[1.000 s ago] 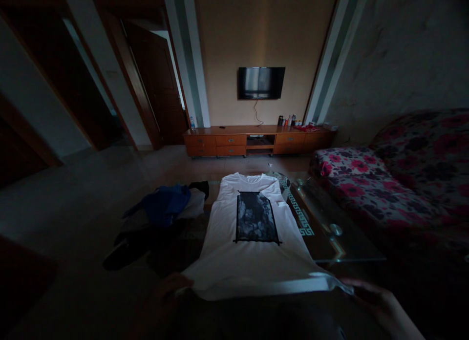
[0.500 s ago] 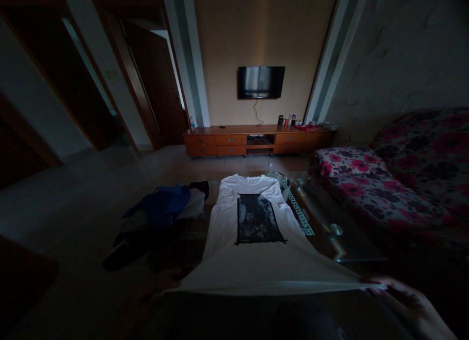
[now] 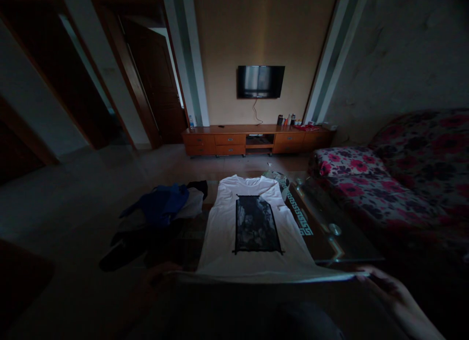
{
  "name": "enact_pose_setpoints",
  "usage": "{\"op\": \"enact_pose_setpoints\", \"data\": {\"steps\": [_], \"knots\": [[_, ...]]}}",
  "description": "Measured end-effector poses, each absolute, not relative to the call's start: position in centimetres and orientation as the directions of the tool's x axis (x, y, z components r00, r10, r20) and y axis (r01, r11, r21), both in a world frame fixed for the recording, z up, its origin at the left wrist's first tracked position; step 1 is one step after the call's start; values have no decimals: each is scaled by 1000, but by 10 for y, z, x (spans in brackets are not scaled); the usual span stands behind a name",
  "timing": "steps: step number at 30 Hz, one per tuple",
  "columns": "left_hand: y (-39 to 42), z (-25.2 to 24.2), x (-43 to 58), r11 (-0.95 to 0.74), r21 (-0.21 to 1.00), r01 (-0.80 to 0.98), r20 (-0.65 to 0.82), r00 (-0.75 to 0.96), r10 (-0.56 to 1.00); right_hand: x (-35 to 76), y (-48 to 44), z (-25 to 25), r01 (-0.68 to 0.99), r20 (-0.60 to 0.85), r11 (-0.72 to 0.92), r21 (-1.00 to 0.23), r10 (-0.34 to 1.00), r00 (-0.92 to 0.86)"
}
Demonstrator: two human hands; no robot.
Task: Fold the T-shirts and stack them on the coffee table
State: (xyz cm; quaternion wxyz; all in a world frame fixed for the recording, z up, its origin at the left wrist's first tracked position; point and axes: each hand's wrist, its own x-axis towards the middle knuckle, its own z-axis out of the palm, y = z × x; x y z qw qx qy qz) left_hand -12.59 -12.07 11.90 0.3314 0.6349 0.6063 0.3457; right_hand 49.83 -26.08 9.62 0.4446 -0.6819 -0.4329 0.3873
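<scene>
A white T-shirt (image 3: 220,237) with a dark framed picture print lies front up on the glass table (image 3: 362,242), its neckline at the far end. Its hem is stretched sideways between my two hands, just above the table's near side. My right hand (image 3: 388,291) pinches the right corner of the hem between thumb and fingers. At the left corner, my left hand (image 3: 159,276) is closed on the hem, though deep shadow hides most of its fingers.
Left of the T-shirt lies a pile of clothes (image 3: 164,203), blue, grey and black. A flowered sofa (image 3: 384,191) stands on the right. Against the far wall is a wooden TV cabinet (image 3: 229,139) with bottles on top, below a television (image 3: 261,82).
Both hands have moved slightly up in view and a little inward with the hem. The lower part of the T-shirt now lies flatter, and its print looks longer.
</scene>
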Motion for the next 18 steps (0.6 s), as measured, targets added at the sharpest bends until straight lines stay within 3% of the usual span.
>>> {"op": "enact_pose_setpoints", "data": {"steps": [4, 10, 18], "knots": [[-80, 111, -114, -52, 858, 511, -2, 105, 995, 491, -222, 90, 267, 0, -103, -958, 934, 358], [-4, 88, -81, -92, 880, 467, 79, 48, 996, 490, -143, 76, 360, 109, -34, -933, 922, 371], [96, 30, -48, -98, 825, 557, 131, -19, 991, 489, -36, 50, 384, 96, -62, -921, 921, 378]]}}
